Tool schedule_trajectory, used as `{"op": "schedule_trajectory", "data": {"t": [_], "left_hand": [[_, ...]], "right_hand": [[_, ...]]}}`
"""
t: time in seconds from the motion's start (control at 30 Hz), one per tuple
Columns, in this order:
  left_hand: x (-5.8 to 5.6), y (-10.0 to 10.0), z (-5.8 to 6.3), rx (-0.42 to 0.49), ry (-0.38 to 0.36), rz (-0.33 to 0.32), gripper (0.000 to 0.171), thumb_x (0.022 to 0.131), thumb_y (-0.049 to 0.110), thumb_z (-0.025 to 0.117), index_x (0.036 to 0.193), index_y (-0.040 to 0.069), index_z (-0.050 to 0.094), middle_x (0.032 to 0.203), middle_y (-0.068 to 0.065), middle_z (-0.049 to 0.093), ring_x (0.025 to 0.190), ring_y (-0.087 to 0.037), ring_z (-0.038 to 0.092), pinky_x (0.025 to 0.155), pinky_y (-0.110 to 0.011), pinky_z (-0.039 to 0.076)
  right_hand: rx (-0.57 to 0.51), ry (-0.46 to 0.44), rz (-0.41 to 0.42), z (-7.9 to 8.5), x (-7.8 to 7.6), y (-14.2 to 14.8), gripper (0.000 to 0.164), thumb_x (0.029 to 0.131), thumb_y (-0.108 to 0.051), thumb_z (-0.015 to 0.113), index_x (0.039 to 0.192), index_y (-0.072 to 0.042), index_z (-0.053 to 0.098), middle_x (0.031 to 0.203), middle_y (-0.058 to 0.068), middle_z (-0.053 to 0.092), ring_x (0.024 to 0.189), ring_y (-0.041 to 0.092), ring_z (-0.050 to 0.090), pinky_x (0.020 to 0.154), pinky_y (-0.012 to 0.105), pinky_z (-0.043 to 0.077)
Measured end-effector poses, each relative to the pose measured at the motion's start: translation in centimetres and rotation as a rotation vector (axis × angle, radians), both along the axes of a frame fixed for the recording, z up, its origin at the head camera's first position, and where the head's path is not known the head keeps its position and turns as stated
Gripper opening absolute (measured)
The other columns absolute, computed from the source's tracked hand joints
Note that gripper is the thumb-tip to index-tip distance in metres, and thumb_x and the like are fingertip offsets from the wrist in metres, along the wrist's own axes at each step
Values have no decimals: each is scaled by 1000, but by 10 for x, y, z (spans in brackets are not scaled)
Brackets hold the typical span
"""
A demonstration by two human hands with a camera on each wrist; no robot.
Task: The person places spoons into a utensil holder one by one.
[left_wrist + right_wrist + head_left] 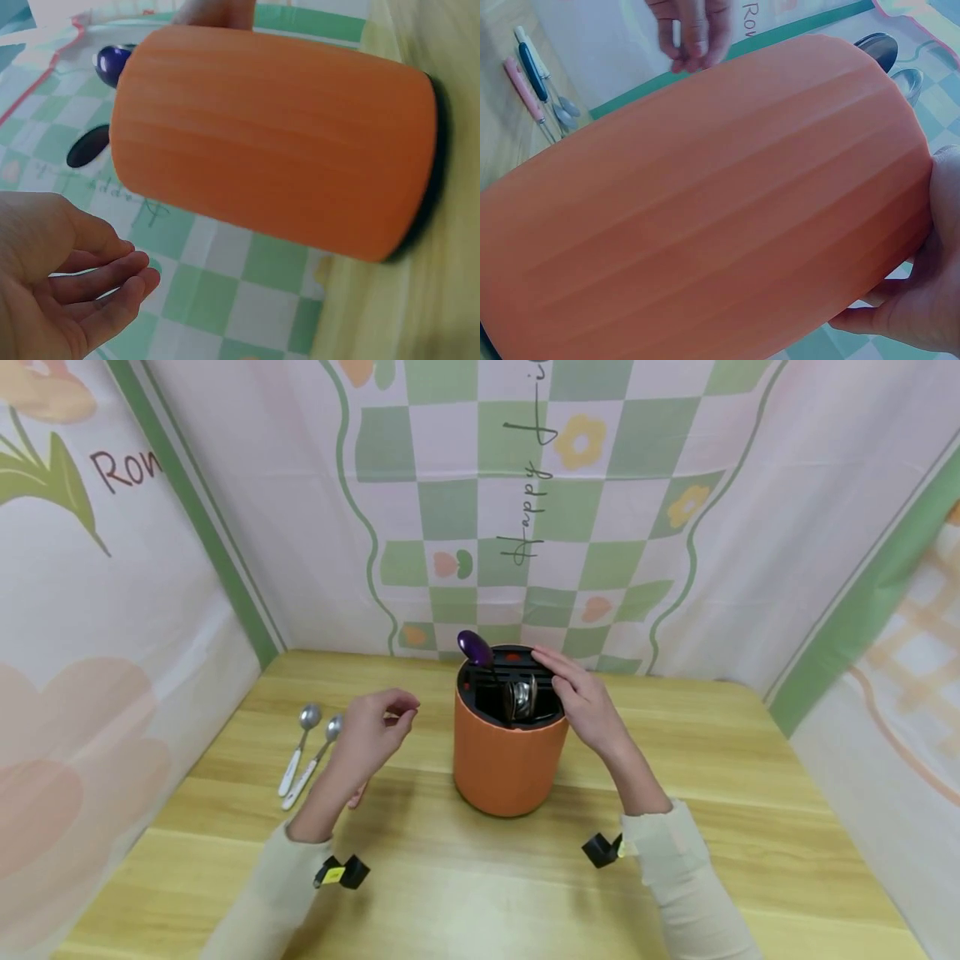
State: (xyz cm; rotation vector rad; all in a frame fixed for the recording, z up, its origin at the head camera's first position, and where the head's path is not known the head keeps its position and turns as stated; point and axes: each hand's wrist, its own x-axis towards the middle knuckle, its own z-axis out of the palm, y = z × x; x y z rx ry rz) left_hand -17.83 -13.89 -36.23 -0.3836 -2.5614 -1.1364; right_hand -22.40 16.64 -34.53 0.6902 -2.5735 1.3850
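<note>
An orange utensil holder (510,768) with a black slotted top stands upright on the table. A purple spoon (476,648) sticks up from its left part, and shiny metal utensils (522,697) sit in its front opening. My right hand (588,702) rests against the holder's right rim, its fingers along the edge. Left of the holder, my left hand (372,727) hovers apart from it with loosely bent fingers and nothing in them. Beyond that hand lie two spoons with pale handles (289,772) (300,783). A pink handle (357,795) shows partly behind the left wrist.
The wooden table (712,860) meets a patterned cloth backdrop (450,510) just behind the holder. Cloth walls also stand at the left (112,652) and right (892,710). In the right wrist view, the loose spoons' handles (523,88) lie close together.
</note>
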Motion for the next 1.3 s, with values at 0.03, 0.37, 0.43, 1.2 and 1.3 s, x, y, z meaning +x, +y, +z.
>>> {"op": "schedule_trajectory", "data": {"t": [0.03, 0.37, 0.43, 1.2, 1.3], "left_hand": [[0, -2, -3, -12, -5, 7, 14, 92, 3, 65, 103, 2, 73, 96, -12, 74, 88, -23, 71, 77, -33, 62], [2, -23, -33, -132, -15, 34, 13, 89, -1, 67, 100, -1, 73, 92, -16, 75, 84, -27, 73, 72, -33, 62], [1, -26, -40, -166, -42, 43, 14, 89, 0, 67, 102, -2, 72, 93, -16, 74, 81, -26, 73, 70, -31, 61], [-5, -44, -85, -467, -229, 136, 5, 86, -1, 65, 82, -1, 63, 66, -8, 62, 42, -12, 50, 38, -20, 41], [-5, -44, -85, -496, -237, 143, 12, 88, -1, 63, 76, 1, 60, 63, -7, 58, 48, -15, 52, 40, -21, 41]], "right_hand": [[0, -1, -1, 0, 0, 0, 45, 106, -12, 34, 149, -12, 48, 159, 6, 39, 152, 26, 27, 113, 50, 31], [-3, 6, 2, 0, 0, 0, 45, 105, -12, 34, 149, -12, 48, 159, 7, 39, 152, 27, 27, 110, 49, 32], [-1, 7, 1, 0, 0, 0, 45, 105, -12, 34, 149, -12, 48, 159, 7, 39, 152, 27, 27, 113, 50, 31], [-10, 18, -4, 0, 0, 0, 45, 104, -10, 35, 147, -9, 50, 158, 10, 42, 150, 28, 30, 113, 48, 32], [-10, 17, -2, -1, -1, 0, 45, 105, -10, 35, 147, -9, 50, 158, 10, 41, 151, 27, 30, 119, 50, 29]]}}
